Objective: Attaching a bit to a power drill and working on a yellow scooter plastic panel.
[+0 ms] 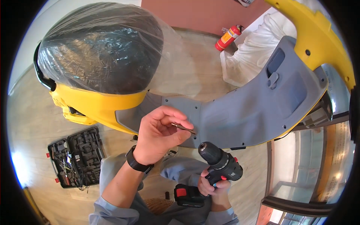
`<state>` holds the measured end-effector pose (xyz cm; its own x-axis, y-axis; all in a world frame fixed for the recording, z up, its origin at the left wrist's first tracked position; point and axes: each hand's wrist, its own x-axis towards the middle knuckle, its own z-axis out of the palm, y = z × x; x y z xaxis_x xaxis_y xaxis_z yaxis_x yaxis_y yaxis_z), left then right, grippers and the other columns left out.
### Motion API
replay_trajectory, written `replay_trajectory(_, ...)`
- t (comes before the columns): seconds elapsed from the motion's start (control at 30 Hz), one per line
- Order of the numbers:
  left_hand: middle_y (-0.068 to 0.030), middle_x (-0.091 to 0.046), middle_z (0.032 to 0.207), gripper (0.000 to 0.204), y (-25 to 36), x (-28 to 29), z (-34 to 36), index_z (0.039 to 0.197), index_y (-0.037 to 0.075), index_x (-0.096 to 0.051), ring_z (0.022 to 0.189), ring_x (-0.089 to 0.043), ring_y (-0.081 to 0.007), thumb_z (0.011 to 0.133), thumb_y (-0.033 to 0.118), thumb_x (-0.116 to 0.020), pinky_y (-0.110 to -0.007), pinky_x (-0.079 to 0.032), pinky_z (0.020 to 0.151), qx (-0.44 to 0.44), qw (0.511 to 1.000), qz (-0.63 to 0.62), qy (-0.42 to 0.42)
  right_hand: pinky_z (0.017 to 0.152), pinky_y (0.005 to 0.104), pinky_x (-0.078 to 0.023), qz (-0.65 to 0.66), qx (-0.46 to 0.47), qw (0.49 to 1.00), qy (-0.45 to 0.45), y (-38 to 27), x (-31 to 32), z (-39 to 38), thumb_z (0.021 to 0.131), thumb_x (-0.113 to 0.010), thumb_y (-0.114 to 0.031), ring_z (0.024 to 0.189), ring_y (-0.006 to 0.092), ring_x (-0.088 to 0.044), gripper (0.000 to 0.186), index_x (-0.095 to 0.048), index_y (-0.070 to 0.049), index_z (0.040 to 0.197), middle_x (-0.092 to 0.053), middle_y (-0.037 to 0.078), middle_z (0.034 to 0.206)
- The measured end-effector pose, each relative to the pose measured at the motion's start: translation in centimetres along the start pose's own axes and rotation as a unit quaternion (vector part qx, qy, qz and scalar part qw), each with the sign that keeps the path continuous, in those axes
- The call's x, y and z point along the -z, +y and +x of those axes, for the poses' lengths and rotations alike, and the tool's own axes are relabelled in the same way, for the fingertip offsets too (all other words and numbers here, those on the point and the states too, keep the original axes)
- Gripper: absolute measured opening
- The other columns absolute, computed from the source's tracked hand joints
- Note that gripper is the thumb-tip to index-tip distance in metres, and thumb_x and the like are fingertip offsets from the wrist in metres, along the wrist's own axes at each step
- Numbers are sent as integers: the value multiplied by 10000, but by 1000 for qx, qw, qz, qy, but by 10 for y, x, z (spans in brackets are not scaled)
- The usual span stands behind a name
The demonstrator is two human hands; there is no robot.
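My left hand (155, 133) pinches a thin dark screwdriver bit (184, 128) between thumb and fingers, above the grey footboard (240, 120) of a yellow scooter. A black wristband (135, 162) circles that wrist. Lower and to the right, my right hand (215, 186) grips a black cordless drill (224, 165) by its handle, fingers wrapped round it. The drill's chuck (208, 151) tilts up and left toward the footboard, and no bit sticks out of it. A battery with a red patch (181, 192) sits at the drill's base.
Clear plastic film covers the scooter's black seat (101, 48). On the floor at left lies an open black tool case (87, 144) with several fittings. A red fire extinguisher (228, 37) and white sheeting (255, 45) are at the back. Glass-fronted shelving (300, 165) stands at right.
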<state>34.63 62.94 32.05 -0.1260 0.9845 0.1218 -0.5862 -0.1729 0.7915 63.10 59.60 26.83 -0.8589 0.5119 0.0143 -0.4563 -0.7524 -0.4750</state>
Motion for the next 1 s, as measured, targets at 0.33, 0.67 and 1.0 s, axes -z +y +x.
replay_trajectory(0.33,-124,-695,930,263,-11,-14,5,1098,14,-496,954,-691,-197,905,-69,-654,-309,-532,844,-56,997,15,48,441,322,-396,-18,58,991,118,-5,-7,3,775,-611,-241,402,132,-426,682,-426,57,1360,-483,29,614)
replay_trajectory(0.67,-135,-696,927,252,-22,-16,1,1025,9,-503,943,-706,-208,878,-73,-691,-303,-555,838,-50,997,47,41,515,308,-443,-19,23,996,79,-5,-7,5,825,-656,-252,476,130,-474,707,-417,47,1420,-497,39,633)
replay_trajectory(1.0,-128,-703,923,239,-23,-15,0,986,8,-527,914,-704,-176,863,-63,-718,-284,-555,809,-37,997,45,48,516,311,-442,-13,2,998,62,-5,-8,11,819,-655,-243,486,130,-481,719,-405,52,1426,-489,33,636)
